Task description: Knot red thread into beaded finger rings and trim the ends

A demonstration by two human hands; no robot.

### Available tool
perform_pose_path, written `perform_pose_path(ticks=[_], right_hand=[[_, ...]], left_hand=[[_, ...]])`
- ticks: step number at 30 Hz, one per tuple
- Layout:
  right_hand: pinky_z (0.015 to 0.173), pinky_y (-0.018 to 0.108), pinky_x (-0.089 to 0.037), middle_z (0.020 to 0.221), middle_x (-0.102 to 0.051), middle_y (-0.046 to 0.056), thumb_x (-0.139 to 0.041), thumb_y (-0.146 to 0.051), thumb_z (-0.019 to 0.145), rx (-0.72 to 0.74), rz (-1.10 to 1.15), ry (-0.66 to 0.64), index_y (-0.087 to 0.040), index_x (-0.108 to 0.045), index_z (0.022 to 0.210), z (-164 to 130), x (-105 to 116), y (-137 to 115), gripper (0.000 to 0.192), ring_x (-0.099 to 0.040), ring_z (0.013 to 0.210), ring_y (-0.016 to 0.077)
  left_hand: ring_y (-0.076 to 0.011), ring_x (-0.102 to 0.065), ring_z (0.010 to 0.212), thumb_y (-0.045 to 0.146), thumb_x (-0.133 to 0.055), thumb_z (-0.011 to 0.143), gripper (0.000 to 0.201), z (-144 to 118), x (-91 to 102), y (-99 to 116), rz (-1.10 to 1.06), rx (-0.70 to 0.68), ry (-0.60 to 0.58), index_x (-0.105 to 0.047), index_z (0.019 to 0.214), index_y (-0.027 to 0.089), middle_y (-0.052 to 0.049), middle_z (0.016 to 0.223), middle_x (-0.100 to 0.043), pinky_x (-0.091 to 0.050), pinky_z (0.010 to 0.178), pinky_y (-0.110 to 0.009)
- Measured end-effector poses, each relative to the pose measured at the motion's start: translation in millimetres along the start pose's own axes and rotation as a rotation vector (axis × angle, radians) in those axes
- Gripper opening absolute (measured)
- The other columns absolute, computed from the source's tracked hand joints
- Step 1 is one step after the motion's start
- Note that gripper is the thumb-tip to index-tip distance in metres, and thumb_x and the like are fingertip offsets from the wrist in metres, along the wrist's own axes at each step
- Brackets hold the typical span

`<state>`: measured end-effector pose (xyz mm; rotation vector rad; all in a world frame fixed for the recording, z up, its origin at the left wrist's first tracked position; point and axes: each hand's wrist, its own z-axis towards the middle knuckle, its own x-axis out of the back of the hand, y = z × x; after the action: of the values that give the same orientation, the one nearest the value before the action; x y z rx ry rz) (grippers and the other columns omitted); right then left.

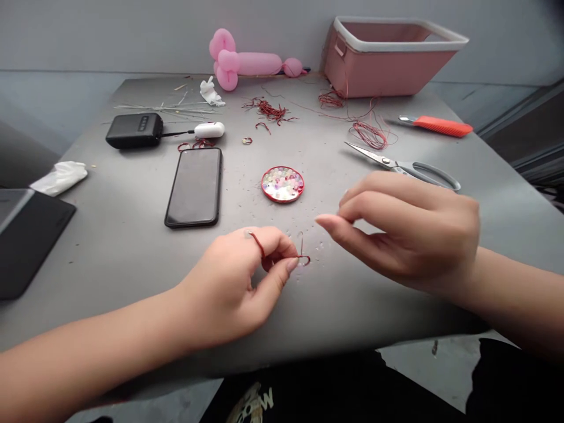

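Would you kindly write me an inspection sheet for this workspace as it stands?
Surface: grey table, dotted with small specks.
Job's things: red wire piece; round bead dish.
Clutter: phone, scissors, orange-handled tool, pink basket, pink balloon, wire scraps, tissue.
Hands: left hand pinches the wire; right hand pinched, contents unclear.
Cables: black power bank wired to a white plug.
Surroundings: grey wall.

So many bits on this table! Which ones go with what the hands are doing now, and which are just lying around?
In use: left hand pinching a red wire piece; right hand close beside it; round bead dish; loose red wire; scissors.

Lying about: phone, power bank, pink balloon, pink bin, orange-handled tool, tissue.
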<state>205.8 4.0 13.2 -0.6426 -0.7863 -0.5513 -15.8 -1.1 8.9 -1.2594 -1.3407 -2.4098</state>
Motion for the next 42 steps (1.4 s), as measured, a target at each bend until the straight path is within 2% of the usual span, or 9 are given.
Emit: perform_pose_path(ticks=[3, 8, 17, 24, 27, 31, 36, 39, 42], right_hand=[[0.054, 0.029, -0.043, 0.067, -0.062, 0.004, -0.052, -0.034, 0.096, -0.154, 0.321, -0.191, -0.021, -0.062, 0.063, 3.3, -3.5, -1.9, 0.037, -0.055, 0.061, 0.0127], [0.063, 0.026, -0.049, 0.083, -0.066, 0.003, -0.064, -0.033, 0.088, -0.369, 0.608, -0.311, -0.022, -0.074, 0.086, 7.2, -12.4, -4.4, 0.016, -0.062, 0.075, 0.0132], [0.058, 0.024, -0.049, 0.077, -0.068, 0.001, -0.066, -0.024, 0.083, -0.458, 0.77, -0.276, -0.02, -0.071, 0.079, 7.3, -14.1, -11.7, 0.008, -0.061, 0.068, 0.0114], [0.059, 0.023, -0.051, 0.074, -0.066, 0.0, -0.066, -0.016, 0.082, -0.375, 0.786, -0.172, -0.018, -0.068, 0.079, 3.6, -15.4, -13.4, 0.004, -0.061, 0.067, 0.0105], [0.061, 0.024, -0.052, 0.076, -0.067, 0.001, -0.064, -0.012, 0.082, -0.253, 0.721, -0.14, -0.019, -0.066, 0.08, 3.0, -14.7, -13.8, 0.008, -0.062, 0.07, 0.011], [0.064, 0.022, -0.055, 0.08, -0.067, 0.004, -0.061, -0.004, 0.081, 0.094, 0.484, -0.093, -0.018, -0.064, 0.079, 1.4, -10.7, -18.9, 0.015, -0.062, 0.071, 0.0097], [0.072, 0.02, -0.059, 0.086, -0.071, 0.007, -0.063, -0.007, 0.083, 0.379, 0.136, 0.02, -0.02, -0.066, 0.071, -4.4, -9.6, -14.3, 0.018, -0.066, 0.071, 0.0099], [0.075, 0.022, -0.06, 0.085, -0.075, 0.006, -0.06, -0.008, 0.088, 0.595, 0.082, 0.127, -0.02, -0.067, 0.067, -3.4, -5.4, -7.4, 0.026, -0.07, 0.08, 0.0129], [0.062, 0.025, -0.058, 0.087, -0.077, 0.009, -0.067, -0.006, 0.083, 0.677, -0.007, -0.038, -0.017, -0.069, 0.069, 2.1, 3.7, -4.4, 0.018, -0.073, 0.081, 0.0163]], left_hand=[[-0.0129, -0.057, 0.058, 0.011, -0.057, 0.085, 0.01, -1.7, -4.3, -8.2, 0.211, -0.219, 0.168, -0.055, 0.08, 0.019, 0.001, 0.064, -0.062, -0.047, 0.055, -0.024], [-0.0146, -0.054, 0.054, 0.009, -0.06, 0.085, 0.015, -1.0, -5.8, -15.8, 0.512, -0.453, 0.192, -0.056, 0.074, 0.019, 0.001, 0.057, -0.059, -0.047, 0.054, -0.027], [-0.0153, -0.056, 0.054, 0.012, -0.062, 0.086, 0.011, 0.8, -8.2, -16.4, 0.457, -0.462, 0.22, -0.06, 0.075, 0.016, -0.002, 0.06, -0.065, -0.051, 0.055, -0.029], [-0.014, -0.063, 0.062, 0.006, -0.065, 0.082, 0.012, 0.2, -9.1, -14.3, 0.375, -0.458, 0.287, -0.061, 0.084, 0.017, 0.001, 0.063, -0.066, -0.055, 0.062, -0.025], [-0.0143, -0.063, 0.06, 0.007, -0.064, 0.083, 0.012, -0.8, -9.4, -13.1, 0.378, -0.435, 0.283, -0.058, 0.079, 0.018, 0.001, 0.061, -0.065, -0.054, 0.059, -0.025], [-0.0145, -0.063, 0.058, 0.009, -0.062, 0.083, 0.015, -2.7, -7.5, -9.9, 0.331, -0.382, 0.264, -0.055, 0.075, 0.019, 0.0, 0.061, -0.065, -0.052, 0.054, -0.025], [-0.0129, -0.066, 0.061, 0.011, -0.062, 0.084, 0.01, -4.4, -6.1, -4.1, 0.046, -0.142, 0.239, -0.061, 0.08, 0.02, -0.002, 0.069, -0.071, -0.055, 0.059, -0.025], [-0.0149, -0.07, 0.063, 0.012, -0.064, 0.081, 0.009, -4.6, -8.0, -3.1, -0.165, -0.109, 0.247, -0.063, 0.078, 0.021, -0.002, 0.071, -0.074, -0.057, 0.059, -0.025], [-0.0169, -0.072, 0.067, 0.009, -0.066, 0.079, 0.009, -5.0, -9.1, -3.3, -0.321, -0.105, 0.278, -0.066, 0.078, 0.019, -0.003, 0.072, -0.075, -0.059, 0.06, -0.025]])
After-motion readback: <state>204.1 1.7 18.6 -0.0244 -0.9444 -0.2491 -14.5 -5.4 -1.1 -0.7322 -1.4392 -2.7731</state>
